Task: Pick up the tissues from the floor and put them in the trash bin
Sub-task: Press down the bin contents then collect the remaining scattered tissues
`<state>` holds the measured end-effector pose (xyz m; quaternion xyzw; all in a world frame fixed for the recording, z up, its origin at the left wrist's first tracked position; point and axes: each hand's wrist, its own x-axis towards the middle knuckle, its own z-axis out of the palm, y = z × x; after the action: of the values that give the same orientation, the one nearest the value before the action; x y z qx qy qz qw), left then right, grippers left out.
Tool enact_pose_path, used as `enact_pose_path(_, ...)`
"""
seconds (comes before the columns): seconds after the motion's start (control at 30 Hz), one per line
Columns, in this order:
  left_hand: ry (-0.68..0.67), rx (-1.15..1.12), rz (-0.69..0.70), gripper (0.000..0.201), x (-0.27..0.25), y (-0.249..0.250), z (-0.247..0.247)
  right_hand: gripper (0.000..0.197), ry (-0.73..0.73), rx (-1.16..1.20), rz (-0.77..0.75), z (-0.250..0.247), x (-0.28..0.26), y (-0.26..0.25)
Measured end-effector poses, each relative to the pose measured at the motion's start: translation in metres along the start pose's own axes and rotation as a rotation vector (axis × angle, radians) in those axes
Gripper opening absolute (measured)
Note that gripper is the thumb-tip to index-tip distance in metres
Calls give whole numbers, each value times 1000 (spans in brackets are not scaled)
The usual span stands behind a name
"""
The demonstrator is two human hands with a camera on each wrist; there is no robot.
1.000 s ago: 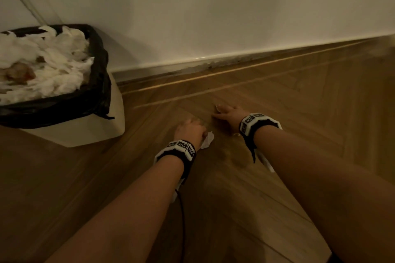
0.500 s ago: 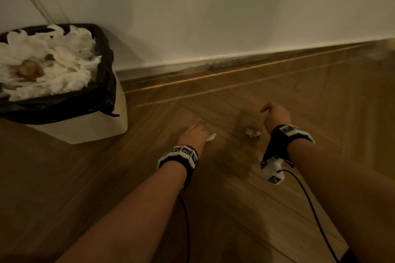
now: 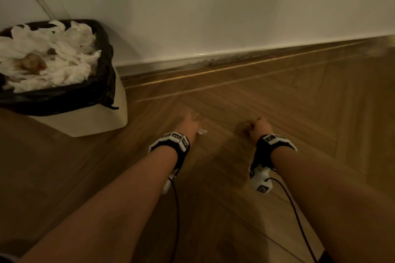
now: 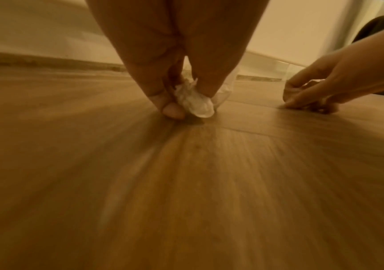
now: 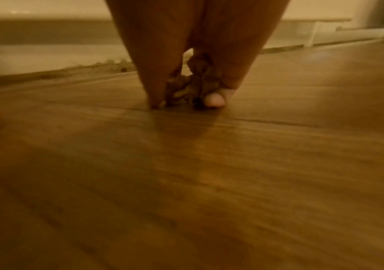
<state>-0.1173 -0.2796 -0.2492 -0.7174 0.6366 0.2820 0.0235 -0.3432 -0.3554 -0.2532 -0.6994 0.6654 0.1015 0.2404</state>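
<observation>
Both hands down on the wooden floor, each pinching a crumpled tissue, to the right of the trash bin.

The left hand (image 3: 188, 126) is the one nearer the trash bin (image 3: 85, 121); its fingertips (image 4: 172, 111) are drawn together around a small white tissue (image 4: 194, 102), which sits between thumb and fingers and touches the floor (image 3: 299, 102) or lies just above it. The right hand (image 3: 260, 128) lies farther from the bin, well apart from the left; its thumb and fingers close on a brownish, soiled tissue (image 5: 191, 87) that rests on the boards directly under the hand. The bin, lined with a black bag (image 3: 104, 83), stands against the wall (image 3: 213, 6) and is heaped with white tissues (image 3: 59, 57). Black-and-white wrist bands (image 3: 171, 141) with trailing cables sit on both arms.
</observation>
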Motion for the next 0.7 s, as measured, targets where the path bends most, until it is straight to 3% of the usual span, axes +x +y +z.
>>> enact_pose_path(0.07,53,-1,9,31,-5,-8,-8,27,26,108,56,-11,-2,4)
enact_pose_path(0.17,20,-68,-56,27,-12,-20,-15,29,93,232,160,-23,-11,25)
enact_pose_path(0.27,143,-104,-104,38,-29,-23,-9,40,78,345,260,-18,-26,45)
enact_pose_path(0.37,120,-33,-81,46,-43,-19,-3,45,25,338,250,-3,-34,55)
enact_pose_path(0.47,114,-51,-58,30,-42,-13,-7,31,43,398,229,7,-35,58)
enact_pose_path(0.53,119,-121,-70,30,-41,-11,-7,22,39,478,210,9,-34,57)
enact_pose_path(0.7,285,-203,-5,32,-38,-15,-1,31,50,498,217,13,-34,50)
